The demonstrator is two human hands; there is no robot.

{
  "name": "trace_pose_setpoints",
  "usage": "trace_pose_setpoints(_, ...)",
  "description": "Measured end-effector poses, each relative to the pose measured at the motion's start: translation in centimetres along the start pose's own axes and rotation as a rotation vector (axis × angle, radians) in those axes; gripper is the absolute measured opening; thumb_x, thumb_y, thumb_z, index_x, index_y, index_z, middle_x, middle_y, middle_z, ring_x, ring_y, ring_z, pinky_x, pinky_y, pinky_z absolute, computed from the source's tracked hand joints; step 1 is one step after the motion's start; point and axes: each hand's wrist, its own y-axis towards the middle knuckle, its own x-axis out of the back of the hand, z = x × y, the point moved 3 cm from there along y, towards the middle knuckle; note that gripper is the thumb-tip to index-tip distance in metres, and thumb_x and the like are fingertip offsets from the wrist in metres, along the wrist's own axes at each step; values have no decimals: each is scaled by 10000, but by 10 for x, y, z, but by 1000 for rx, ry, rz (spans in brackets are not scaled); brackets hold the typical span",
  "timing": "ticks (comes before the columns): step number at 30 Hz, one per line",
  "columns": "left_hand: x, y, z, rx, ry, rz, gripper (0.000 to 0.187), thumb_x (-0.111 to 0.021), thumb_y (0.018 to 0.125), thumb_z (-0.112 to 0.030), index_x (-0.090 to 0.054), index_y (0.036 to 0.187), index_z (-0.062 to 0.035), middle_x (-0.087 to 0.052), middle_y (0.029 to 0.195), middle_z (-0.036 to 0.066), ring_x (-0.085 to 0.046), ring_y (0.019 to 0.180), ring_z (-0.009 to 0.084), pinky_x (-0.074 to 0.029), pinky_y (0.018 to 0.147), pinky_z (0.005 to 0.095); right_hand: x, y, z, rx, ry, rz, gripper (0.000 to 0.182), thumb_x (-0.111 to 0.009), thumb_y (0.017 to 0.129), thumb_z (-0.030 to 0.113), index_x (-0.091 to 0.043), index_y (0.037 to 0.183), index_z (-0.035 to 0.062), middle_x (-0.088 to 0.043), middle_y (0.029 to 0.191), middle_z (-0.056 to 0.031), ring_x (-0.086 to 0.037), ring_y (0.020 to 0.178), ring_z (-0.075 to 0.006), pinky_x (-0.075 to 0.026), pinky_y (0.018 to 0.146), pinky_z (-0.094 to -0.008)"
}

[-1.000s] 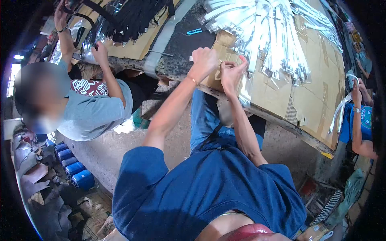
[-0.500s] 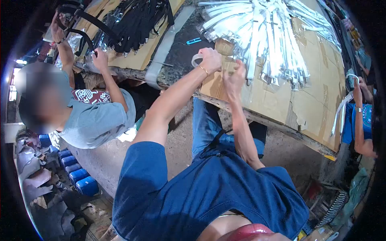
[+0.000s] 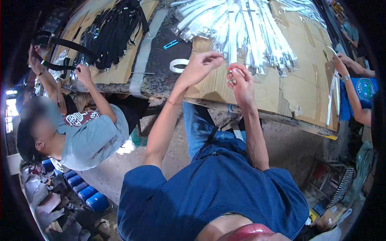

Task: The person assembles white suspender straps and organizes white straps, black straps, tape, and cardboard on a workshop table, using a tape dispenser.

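My left hand hovers over the near edge of the cardboard, its fingers stretched forward and thumb apart, with nothing visible in it. To its left a roll of white tape lies on the dark tabletop. My right hand is turned palm up with curled fingers. Something small and shiny shows between its fingertips, too small to make out. Just beyond both hands, a fan of white straps in clear plastic sleeves spreads across the cardboard sheet.
A blue cutter lies beyond the tape. At left, a person in a grey shirt handles a black strap beside a pile of black straps. On the right, another person's hands hold a white strap. Blue containers stand on the floor.
My left hand has come away from the tape roll, which now lies on the table. My right hand has turned palm up. The whole view has shifted slightly.
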Motion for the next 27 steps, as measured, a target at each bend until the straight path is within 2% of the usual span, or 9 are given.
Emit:
trace_pose_setpoints(1,-9,-6,-1,44,-259,-12,241,-668,906,-193,-701,1019,17,-717,945,113,-664,904,149,-514,813,265,-2,-1,1,11,6,16,156,-597,956,112,-625,1099,58,-631,1019,-27,-541,797,-91,-417,609,-227)
trace_pose_setpoints(5,-26,-16,-4,130,-241,-96,195,-693,887,-131,-697,982,40,-712,891,69,-646,843,94,-516,757,252,5,-1,-3,40,-96,56,223,-611,951,111,-614,1160,34,-654,1010,-45,-568,794,-90,-432,599,-221)
trace_pose_setpoints(7,-33,-23,-14,123,-163,-185,162,-685,891,-116,-693,951,33,-702,853,53,-644,817,88,-512,748,239,12,-3,-1,72,-432,-37,323,-624,945,116,-580,1242,-3,-681,986,-62,-614,816,-98,-457,620,-217)
trace_pose_setpoints(12,-43,-33,-2,34,-218,-391,145,-695,869,-117,-698,885,28,-706,813,67,-650,725,92,-521,672,253,36,-7,17,154,-663,-263,392,-623,940,122,-545,1292,-32,-701,1018,-90,-653,882,-117,-491,705,-233)
trace_pose_setpoints(15,-52,-44,-5,145,-268,-267,132,-663,910,-102,-666,908,30,-691,852,46,-644,801,86,-510,755,233,29,-13,25,39,-379,83,361,-628,951,175,-573,1252,-18,-701,1019,-85,-656,880,-120,-487,760,-253)
trace_pose_setpoints(18,-66,-49,1,121,-415,-238,127,-655,916,-98,-670,917,29,-694,870,55,-649,809,101,-514,770,242,23,-15,27,-40,-282,130,306,-634,952,192,-622,1174,-18,-704,976,-76,-654,867,-119,-485,749,-246)
trace_pose_setpoints(24,-84,-72,15,209,-481,-194,295,-625,931,-78,-584,1192,54,-702,930,92,-665,858,138,-523,793,264,45,-23,25,200,-449,-61,146,-647,936,116,-693,983,-14,-705,899,-59,-641,830,-106,-503,754,-261)
trace_pose_setpoints(26,-83,-90,35,214,-229,-395,428,-598,928,-48,-488,1335,26,-709,959,111,-689,850,186,-531,797,277,64,-25,30,264,-382,-202,158,-641,944,130,-689,993,-13,-707,922,-69,-644,839,-112,-509,779,-265)
trace_pose_setpoints(27,-81,-99,41,186,173,-253,567,-597,860,13,-467,1402,-88,-648,1181,154,-653,1055,278,-502,922,376,77,-26,28,238,-319,-172,182,-628,954,128,-660,1078,-1,-702,982,-93,-645,868,-127,-513,793,-270)
